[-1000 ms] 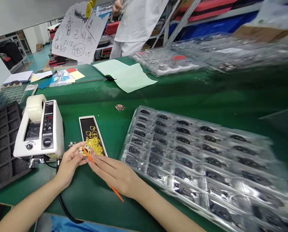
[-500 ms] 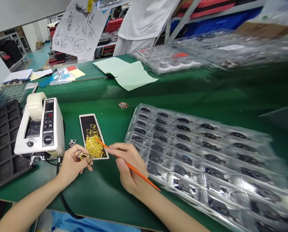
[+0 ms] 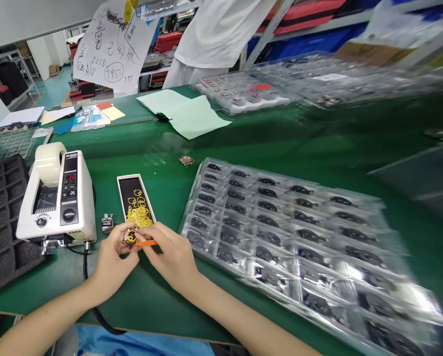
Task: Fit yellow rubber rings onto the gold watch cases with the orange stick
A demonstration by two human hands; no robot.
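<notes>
Between thumb and fingers my left hand [image 3: 114, 264] grips a small round metal part [image 3: 131, 237] with a yellow ring on it. My right hand [image 3: 172, 254] is pinched on an orange stick [image 3: 147, 243], its fingertips close against the round part. Just behind both hands lies a white-rimmed box [image 3: 147, 197] with a black inside, holding a pile of thin yellow rings [image 3: 139, 213]. A small metal counter [image 3: 108, 224] sits left of the box.
A white tape dispenser [image 3: 78, 198] stands left, beside a black foam tray [image 3: 6, 222]. Stacked clear trays [image 3: 284, 222] of black parts fill the right. Another round metal part [image 3: 186, 160] lies behind the box. A person in white [image 3: 214, 34] is across the table.
My right hand has moved left and down from the ring pile to the round part in my left hand, bringing the orange stick along. The camera view has shifted slightly.
</notes>
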